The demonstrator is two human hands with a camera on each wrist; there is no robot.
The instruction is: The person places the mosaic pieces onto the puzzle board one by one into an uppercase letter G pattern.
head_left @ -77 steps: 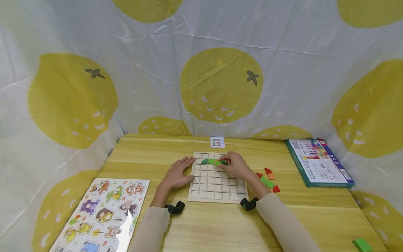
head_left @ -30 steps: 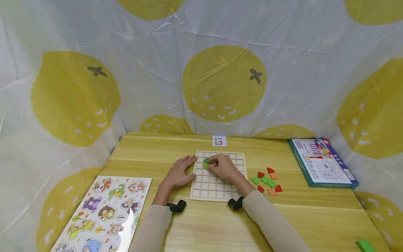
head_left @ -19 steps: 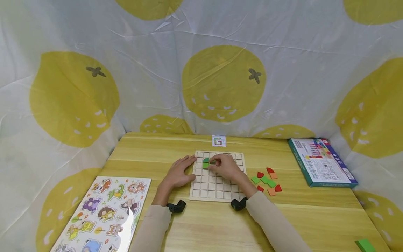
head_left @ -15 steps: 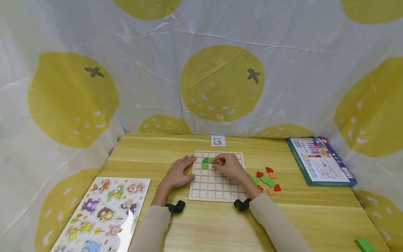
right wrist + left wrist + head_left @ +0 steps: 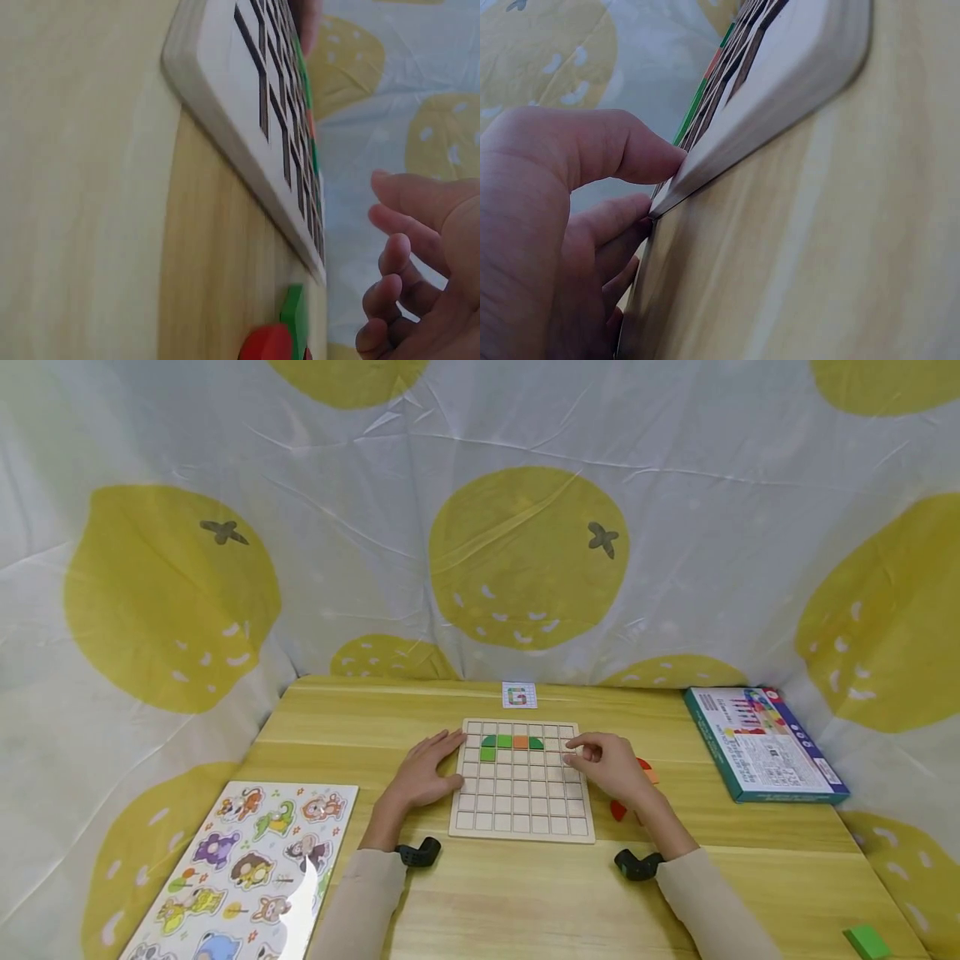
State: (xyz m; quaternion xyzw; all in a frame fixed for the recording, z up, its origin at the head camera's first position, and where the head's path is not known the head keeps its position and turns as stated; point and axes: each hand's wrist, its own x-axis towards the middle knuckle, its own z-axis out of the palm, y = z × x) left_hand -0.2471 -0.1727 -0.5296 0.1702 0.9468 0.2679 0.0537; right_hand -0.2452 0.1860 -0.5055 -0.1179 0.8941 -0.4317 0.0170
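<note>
In the head view, center frame, the left hand (image 5: 420, 777) is lying flat with a released grip against the left edge of the grid board (image 5: 521, 822) on the tabletop (image 5: 525, 893); the right hand (image 5: 611, 764) is hovering empty, fingers loosely curled, over the board's right edge. In the left wrist view, the thumb (image 5: 622, 154) is pressing the board's rim; slackening could let it slide. In the right wrist view, lower center, loose red and green pieces (image 5: 281, 334) are lying below the fingers (image 5: 394, 281); a careless sweep could scatter them.
</note>
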